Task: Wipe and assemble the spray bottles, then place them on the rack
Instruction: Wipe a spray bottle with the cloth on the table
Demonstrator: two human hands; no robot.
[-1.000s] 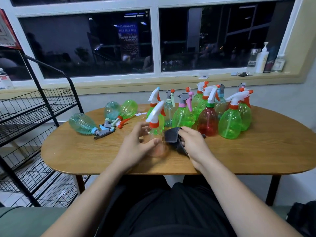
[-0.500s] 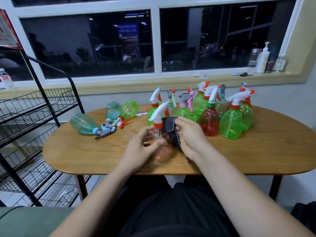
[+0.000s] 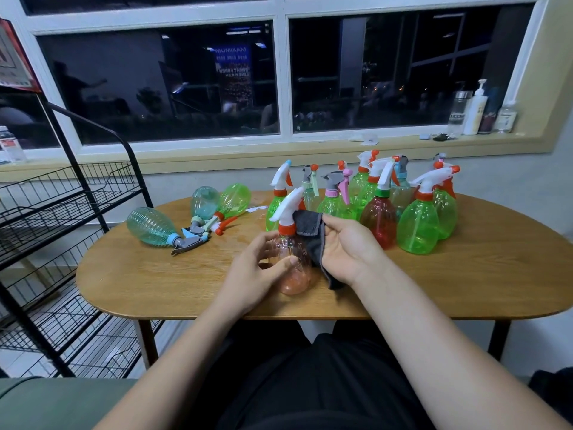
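A clear pinkish spray bottle [image 3: 293, 268] with a white trigger head and orange collar stands upright near the front of the wooden table [image 3: 465, 283]. My left hand [image 3: 257, 271] grips its body from the left, thumb across the front. My right hand [image 3: 347, 246] holds a dark grey cloth [image 3: 310, 231] against the bottle's right shoulder, just below the collar. Several assembled green and red spray bottles [image 3: 417, 228] stand in a cluster behind. Three bottles lie on their sides at the table's left: a teal one [image 3: 152, 226], another teal one [image 3: 203, 201] and a green one [image 3: 235, 200].
A black wire rack [image 3: 62, 206] with several shelves stands left of the table. On the windowsill at the back right stand a white pump bottle [image 3: 474, 111] and small containers. My lap lies below the table's front edge.
My right hand has carried the cloth up from low beside the bottle to its shoulder near the collar. The bottle now stands upright and my left hand keeps holding it.
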